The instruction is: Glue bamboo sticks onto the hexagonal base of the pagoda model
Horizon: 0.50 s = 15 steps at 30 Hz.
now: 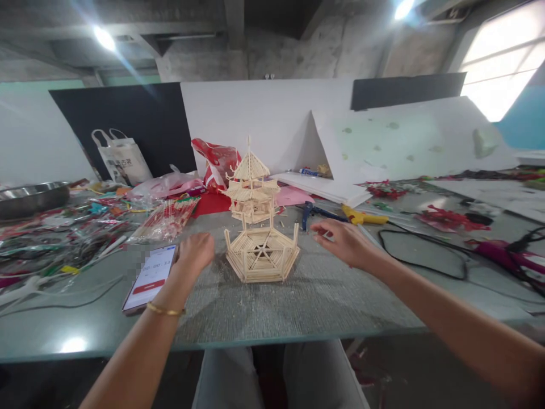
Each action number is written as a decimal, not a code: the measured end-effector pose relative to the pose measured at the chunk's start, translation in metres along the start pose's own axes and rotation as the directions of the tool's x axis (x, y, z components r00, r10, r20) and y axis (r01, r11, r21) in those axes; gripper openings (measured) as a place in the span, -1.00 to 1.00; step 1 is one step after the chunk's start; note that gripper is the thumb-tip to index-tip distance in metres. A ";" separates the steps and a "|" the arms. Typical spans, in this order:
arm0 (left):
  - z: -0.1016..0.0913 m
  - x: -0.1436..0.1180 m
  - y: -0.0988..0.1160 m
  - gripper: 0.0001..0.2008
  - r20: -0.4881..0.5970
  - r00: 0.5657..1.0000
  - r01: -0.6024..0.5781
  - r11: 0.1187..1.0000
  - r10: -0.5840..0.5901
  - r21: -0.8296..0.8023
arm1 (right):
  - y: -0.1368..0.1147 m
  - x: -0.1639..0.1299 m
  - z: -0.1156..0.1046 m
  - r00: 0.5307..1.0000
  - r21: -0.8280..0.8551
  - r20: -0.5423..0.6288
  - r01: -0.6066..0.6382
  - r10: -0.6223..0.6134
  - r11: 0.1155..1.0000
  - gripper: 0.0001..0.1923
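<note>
A pagoda model built of thin wooden sticks stands in two parts on the grey mat. In front is a six-sided base (263,257) with short posts at its corners. Behind it rises the tiered roof section (252,193) with a pointed top. To the left of the base, my left hand (196,251) is curled into a loose fist, and no object shows in it. A phone (150,278) with a running timer lies by that wrist. My right hand (343,243) hovers right of the base, fingers apart and holding nothing. Neither hand touches the model.
Beyond my right hand lie a blue-handled tool (306,216) and a yellow glue gun (364,216) with a black cable (421,275). Plastic-wrapped sticks (166,218) and craft scraps cover the left side. A metal bowl (34,200) stands far left. White boards (272,125) rise behind.
</note>
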<state>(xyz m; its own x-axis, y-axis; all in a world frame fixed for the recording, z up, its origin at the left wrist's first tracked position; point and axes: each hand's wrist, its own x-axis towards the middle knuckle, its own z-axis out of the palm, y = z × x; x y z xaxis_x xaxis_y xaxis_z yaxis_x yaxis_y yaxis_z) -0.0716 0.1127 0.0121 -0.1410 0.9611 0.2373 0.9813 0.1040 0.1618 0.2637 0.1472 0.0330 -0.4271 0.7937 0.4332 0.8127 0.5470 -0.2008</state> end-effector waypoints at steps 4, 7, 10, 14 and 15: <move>-0.008 -0.043 0.010 -0.82 -0.056 0.998 0.022 1.000 -0.021 0.011 | -0.004 -0.027 0.008 1.000 0.062 0.019 0.013 -0.014 0.998 -0.75; -0.005 -0.078 0.015 -0.87 -0.049 0.999 -0.015 0.983 0.006 -0.182 | -0.014 -0.047 0.016 0.997 0.094 0.060 0.039 -0.045 0.995 -0.76; 0.001 -0.103 0.021 -0.86 -0.027 0.999 0.014 0.944 -0.024 -0.330 | -0.027 -0.058 0.022 0.994 0.116 0.094 0.050 -0.061 0.992 -0.76; 0.006 -0.119 0.033 -0.84 -0.057 0.998 0.000 0.896 -0.028 -0.444 | -0.042 -0.057 0.026 0.992 0.144 0.107 0.049 -0.065 0.988 -0.77; 0.007 -0.121 0.037 -0.84 -0.076 0.997 -0.020 0.888 -0.017 -0.460 | -0.044 -0.055 0.027 0.992 0.153 0.108 0.045 -0.062 0.987 -0.77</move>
<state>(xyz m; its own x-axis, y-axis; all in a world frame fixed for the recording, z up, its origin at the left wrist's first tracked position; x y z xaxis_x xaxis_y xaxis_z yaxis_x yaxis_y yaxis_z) -0.0175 0.0025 -0.0172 -0.1668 0.9372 0.3063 0.8138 -0.0445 0.5794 0.2408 0.0863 -0.0053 -0.5169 0.7825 0.3471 0.7226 0.6162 -0.3132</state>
